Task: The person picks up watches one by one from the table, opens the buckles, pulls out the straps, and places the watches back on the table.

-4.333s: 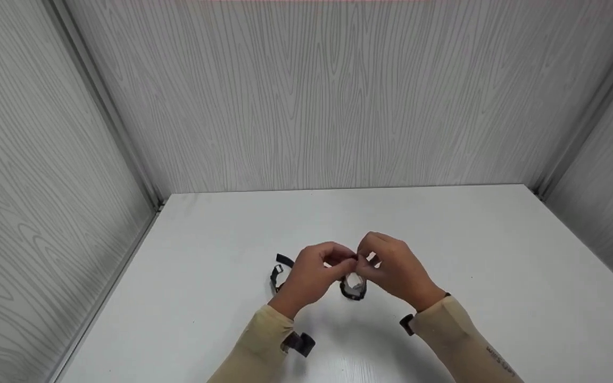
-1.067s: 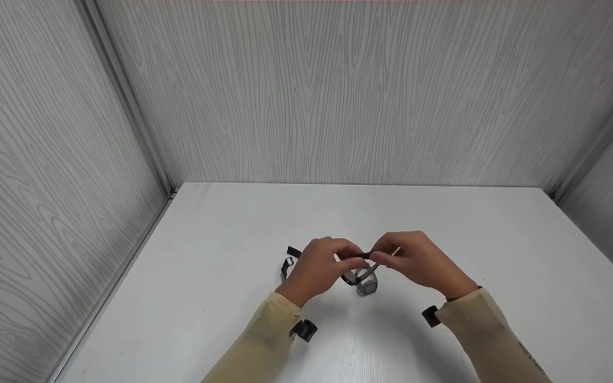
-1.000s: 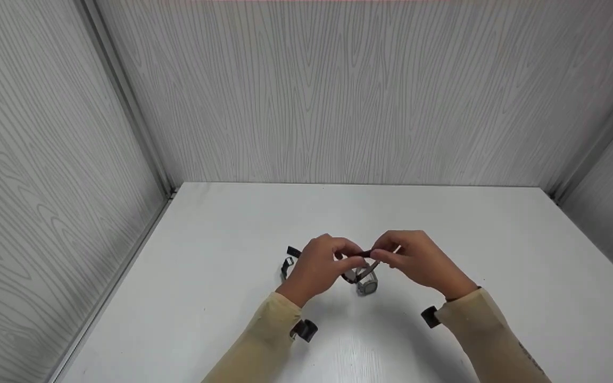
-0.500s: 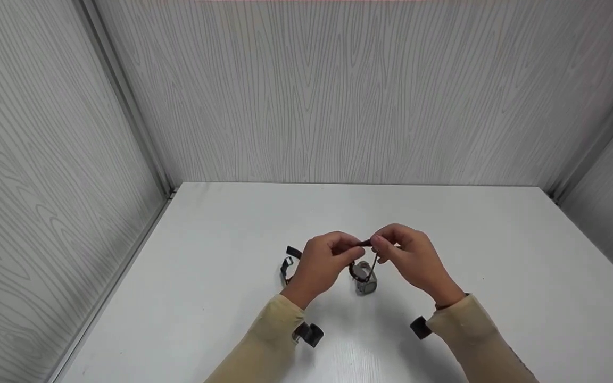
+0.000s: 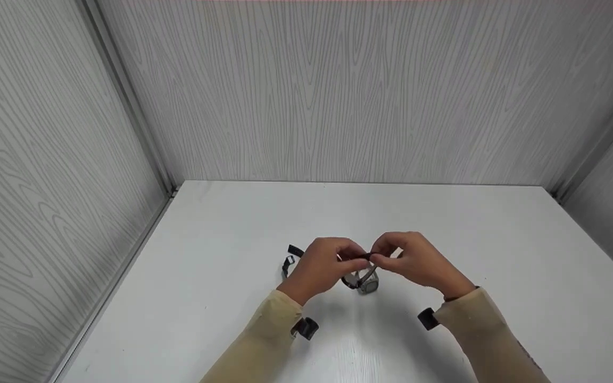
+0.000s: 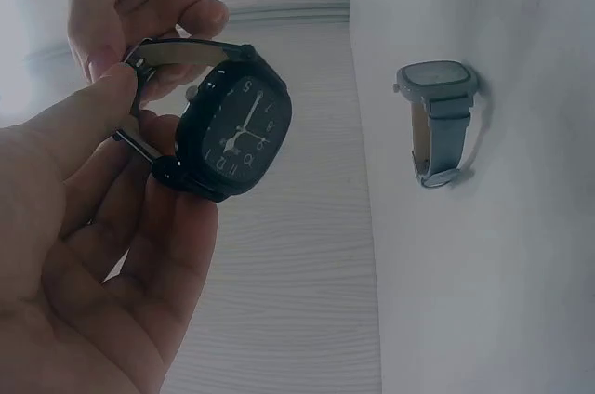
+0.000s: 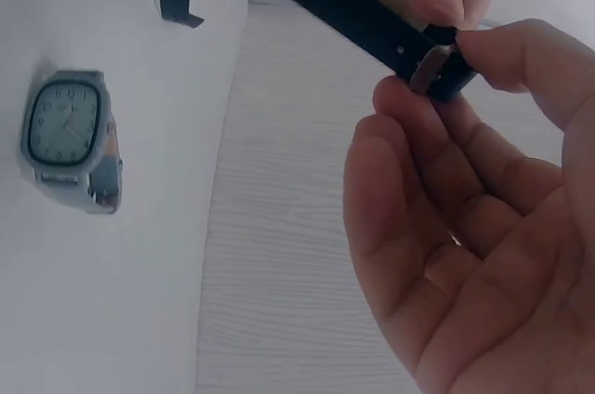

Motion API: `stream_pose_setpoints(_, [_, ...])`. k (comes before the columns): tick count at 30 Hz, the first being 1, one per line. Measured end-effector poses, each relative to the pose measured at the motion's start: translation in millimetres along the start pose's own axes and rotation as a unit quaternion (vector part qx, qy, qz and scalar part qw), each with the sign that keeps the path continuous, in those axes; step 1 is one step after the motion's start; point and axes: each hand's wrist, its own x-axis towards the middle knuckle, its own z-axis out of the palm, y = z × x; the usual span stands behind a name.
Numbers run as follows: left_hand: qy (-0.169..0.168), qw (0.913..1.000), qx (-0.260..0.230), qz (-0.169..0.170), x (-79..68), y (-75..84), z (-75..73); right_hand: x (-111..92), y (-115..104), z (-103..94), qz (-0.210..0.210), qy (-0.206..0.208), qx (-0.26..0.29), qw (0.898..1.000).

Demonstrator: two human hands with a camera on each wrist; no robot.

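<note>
A black wristwatch [image 6: 234, 134] with a dark square dial is held above the table by both hands, its strap bent into a loop. My left hand [image 5: 317, 268] pinches the strap near the buckle [image 7: 430, 70] between thumb and fingers. From the other side my right hand [image 5: 421, 266] pinches the strap's end by that buckle. Below them a grey wristwatch [image 7: 65, 124] stands on the table, its strap closed in a loop. In the head view the fingers hide much of the black strap.
Another black-strapped item [image 5: 287, 265], seemingly a watch, lies on the white table [image 5: 232, 223] left of the hands, partly hidden by the left hand. Grey wood-grain panels [image 5: 306, 96] rise behind the table and at both sides.
Both hands rose slightly about half a second ago and are now lower again, still pinching the black watch's strap. Compared with 4.3 seconds ago, the grey watch shows more plainly beneath them.
</note>
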Motion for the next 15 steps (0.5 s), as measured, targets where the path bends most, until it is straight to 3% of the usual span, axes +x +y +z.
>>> stream_pose_setpoints(5, [0.030,0.9988,-0.038,-0.002,1.9,-1.1,3.7,0.1,2.5,4.4,0.019,0.038,0.061,0.997])
stream_pose_setpoints(11, [0.078,0.9919,-0.100,-0.005,2.0,0.8,8.3,1.3,0.9,13.4,0.037,0.083,0.170,0.981])
stream_pose_setpoints(15, [0.076,0.9918,-0.102,-0.004,2.0,2.6,7.2,2.1,0.9,13.1,0.030,0.082,0.152,0.985])
